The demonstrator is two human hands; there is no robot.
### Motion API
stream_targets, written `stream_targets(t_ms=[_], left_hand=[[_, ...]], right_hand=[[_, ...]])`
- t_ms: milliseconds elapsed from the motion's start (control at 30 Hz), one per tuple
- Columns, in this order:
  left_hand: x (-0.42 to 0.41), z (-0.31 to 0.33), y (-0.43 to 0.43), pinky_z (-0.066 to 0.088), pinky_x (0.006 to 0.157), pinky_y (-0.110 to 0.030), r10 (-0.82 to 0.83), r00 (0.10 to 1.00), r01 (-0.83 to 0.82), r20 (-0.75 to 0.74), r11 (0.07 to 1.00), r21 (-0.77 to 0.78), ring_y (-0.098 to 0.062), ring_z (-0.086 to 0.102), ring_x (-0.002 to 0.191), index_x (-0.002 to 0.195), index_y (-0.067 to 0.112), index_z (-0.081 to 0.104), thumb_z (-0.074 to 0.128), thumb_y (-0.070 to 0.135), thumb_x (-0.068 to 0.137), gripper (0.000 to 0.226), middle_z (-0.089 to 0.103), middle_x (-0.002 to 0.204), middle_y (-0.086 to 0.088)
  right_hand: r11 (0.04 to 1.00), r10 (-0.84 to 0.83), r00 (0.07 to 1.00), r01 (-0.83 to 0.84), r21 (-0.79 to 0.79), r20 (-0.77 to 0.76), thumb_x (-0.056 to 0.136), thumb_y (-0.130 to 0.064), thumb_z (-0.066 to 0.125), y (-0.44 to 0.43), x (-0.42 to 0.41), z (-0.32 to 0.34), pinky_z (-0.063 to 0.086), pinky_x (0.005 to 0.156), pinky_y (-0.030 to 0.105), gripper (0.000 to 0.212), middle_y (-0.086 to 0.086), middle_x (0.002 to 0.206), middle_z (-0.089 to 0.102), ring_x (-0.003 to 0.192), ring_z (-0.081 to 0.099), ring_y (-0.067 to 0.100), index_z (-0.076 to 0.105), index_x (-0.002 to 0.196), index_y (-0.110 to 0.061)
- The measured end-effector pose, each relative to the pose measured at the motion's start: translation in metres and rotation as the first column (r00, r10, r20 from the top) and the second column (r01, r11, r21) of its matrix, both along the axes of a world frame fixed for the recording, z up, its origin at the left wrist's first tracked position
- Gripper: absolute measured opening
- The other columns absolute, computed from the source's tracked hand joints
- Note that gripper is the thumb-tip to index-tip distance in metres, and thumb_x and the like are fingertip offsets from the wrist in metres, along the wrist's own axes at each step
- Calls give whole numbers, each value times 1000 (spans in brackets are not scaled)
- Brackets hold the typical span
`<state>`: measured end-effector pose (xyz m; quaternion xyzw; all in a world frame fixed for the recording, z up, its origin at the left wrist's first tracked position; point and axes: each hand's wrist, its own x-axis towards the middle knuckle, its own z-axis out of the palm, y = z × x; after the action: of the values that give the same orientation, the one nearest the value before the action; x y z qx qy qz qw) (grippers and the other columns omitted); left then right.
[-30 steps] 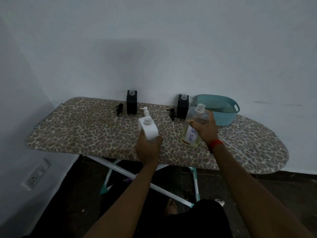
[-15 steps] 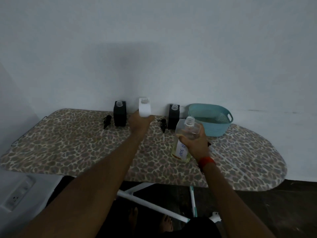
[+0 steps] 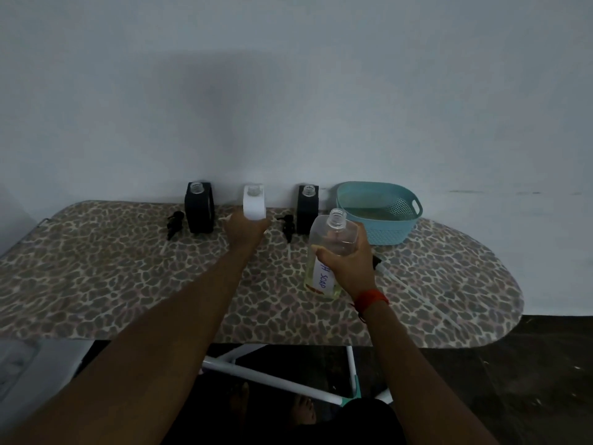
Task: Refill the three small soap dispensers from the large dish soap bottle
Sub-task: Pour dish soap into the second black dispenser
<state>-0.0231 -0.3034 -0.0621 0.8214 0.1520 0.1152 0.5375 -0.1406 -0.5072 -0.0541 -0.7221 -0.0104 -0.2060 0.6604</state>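
The left hand (image 3: 245, 231) grasps the white dispenser (image 3: 254, 203), with open black dispensers (image 3: 199, 208) flanking it, while the right hand (image 3: 348, 263) grips the uncapped soap bottle (image 3: 333, 232); fill levels are unreadable and the pumps (image 3: 287, 224) lie unfitted.

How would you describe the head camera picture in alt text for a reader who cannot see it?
A person's left hand grips an open white dispenser between two open black dispensers at the back of a leopard-print ironing board, while the right hand holds an uncapped large soap bottle. A teal basket sits to the right.
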Motion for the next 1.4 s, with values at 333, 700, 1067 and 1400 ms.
stream_targets(t_ms=[333,700,1067,1400], left_hand=[[-40,19,-42,54,95,-38,-177,904,73,390,961,268,-27,65,115,131,5,61,74,47,87,63,68,127,-14],[23,42,-76,60,85,-41,-338,935,350,-106,843,409,-29,71,100,113,5,70,87,58,65,74,74,111,-14],[-61,57,19,43,50,-6,-221,943,179,248,967,180,10,61,64,87,23,70,84,28,74,20,66,75,15],[-117,15,81,50,87,-7,-507,836,491,209,862,130,3,63,104,130,23,58,67,23,79,52,64,120,13]], right_hand=[[1000,-3,1000,2,-20,-18,64,-33,87,0,-3,1,59,84,46,62,-3,113,68,101,67,13,55,116,-26],[1000,-12,1000,12,-10,-1,64,-29,86,1,-1,-1,59,82,36,60,-7,109,68,99,68,10,56,115,-25],[1000,14,1000,-13,25,-26,72,-12,87,1,-2,1,58,88,47,55,3,113,69,102,69,19,55,114,-25],[1000,4,999,-4,0,-41,74,-8,85,3,-7,9,58,80,34,54,-9,108,69,98,69,14,54,111,-34]])
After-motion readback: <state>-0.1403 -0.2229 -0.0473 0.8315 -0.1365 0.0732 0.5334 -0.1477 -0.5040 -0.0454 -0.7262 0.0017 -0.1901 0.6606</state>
